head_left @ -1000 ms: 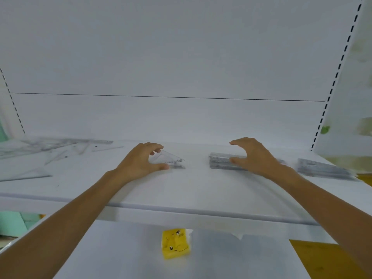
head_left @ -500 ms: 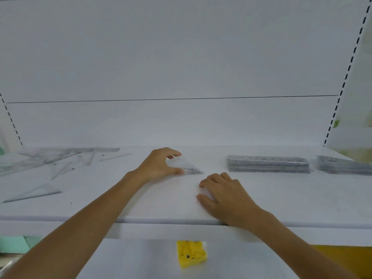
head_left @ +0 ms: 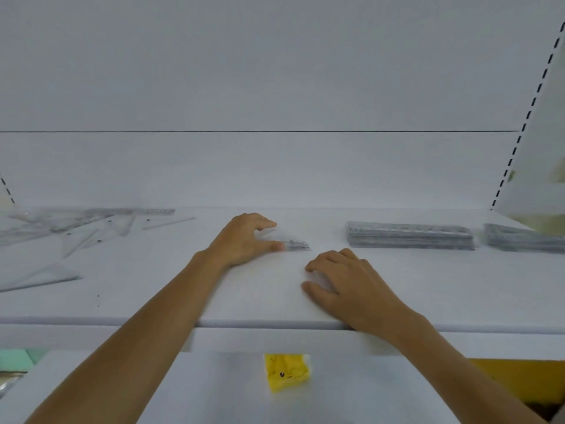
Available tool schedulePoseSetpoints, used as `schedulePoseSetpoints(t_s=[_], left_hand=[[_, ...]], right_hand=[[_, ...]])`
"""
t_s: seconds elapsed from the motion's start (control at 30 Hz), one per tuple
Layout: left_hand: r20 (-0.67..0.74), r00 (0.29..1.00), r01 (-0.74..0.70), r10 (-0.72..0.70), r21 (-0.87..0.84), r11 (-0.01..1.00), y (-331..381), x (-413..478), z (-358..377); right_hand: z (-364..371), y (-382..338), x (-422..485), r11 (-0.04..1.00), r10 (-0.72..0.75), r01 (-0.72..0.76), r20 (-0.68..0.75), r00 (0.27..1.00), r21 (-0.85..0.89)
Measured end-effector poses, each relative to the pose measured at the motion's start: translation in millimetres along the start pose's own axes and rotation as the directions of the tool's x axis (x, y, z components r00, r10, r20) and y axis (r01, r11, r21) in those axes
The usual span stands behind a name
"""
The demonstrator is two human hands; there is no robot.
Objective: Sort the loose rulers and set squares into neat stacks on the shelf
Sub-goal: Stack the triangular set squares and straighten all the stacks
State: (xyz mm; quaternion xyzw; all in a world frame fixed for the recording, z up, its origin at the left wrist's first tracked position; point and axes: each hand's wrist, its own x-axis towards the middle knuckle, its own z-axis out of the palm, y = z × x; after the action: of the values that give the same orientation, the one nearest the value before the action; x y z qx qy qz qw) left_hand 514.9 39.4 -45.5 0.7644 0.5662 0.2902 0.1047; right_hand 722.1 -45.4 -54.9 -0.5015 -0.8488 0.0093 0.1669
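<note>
Your right hand (head_left: 348, 286) has left the ruler stack (head_left: 409, 237) and lies slack and empty just left of it. Farther left, your left hand (head_left: 244, 240) pinches the set squares (head_left: 293, 244). That stack seems squared, so these come next.

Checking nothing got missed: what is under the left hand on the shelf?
The left hand grips clear set squares, whose pointed end sticks out to the right. Their count and the part beneath the fingers are covered.

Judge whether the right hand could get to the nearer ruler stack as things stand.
Probably yes: the right hand rests empty on the shelf, and only bare shelf lies between it and the stack.
</note>
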Motion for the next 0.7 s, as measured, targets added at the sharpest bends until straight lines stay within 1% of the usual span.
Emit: schedulePoseSetpoints(t_s=[0.13,0.23,0.43,0.5,0.6,0.67,0.7], left_hand=[[-0.001,1.000,0.016,-0.016,-0.014,1.000,-4,-1,4],[0.028,0.999,0.029,-0.029,-0.015,0.999,-5,-1,6],[0.028,1.000,0.002,-0.001,-0.008,1.000,-6,-2,7],[-0.006,1.000,-0.008,0.008,-0.018,1.000,-5,-3,7],[-0.114,0.993,-0.040,0.031,-0.078,0.996,-3,-5,3],[-0.144,0.988,-0.063,0.048,-0.103,0.993,-3,-6,-6],[-0.141,0.988,-0.073,0.060,-0.087,0.994,-6,-8,-13]], right_hand=[[-1,0,-1,1.000,-0.005,0.005,-0.005,1.000,0.013],[-2,0,-1,1.000,-0.012,0.012,-0.011,1.000,0.000],[-1,0,-1,1.000,-0.025,0.025,-0.036,0.999,0.007],[-1,0,-1,1.000,-0.018,0.018,-0.037,0.999,0.015],[-5,0,3,1.000,0.020,-0.020,-0.027,0.999,0.007],[-5,-4,10,0.997,0.005,-0.008,-0.037,0.999,-0.071],[-6,-9,15,0.991,-0.031,0.025,-0.040,0.999,-0.135]])
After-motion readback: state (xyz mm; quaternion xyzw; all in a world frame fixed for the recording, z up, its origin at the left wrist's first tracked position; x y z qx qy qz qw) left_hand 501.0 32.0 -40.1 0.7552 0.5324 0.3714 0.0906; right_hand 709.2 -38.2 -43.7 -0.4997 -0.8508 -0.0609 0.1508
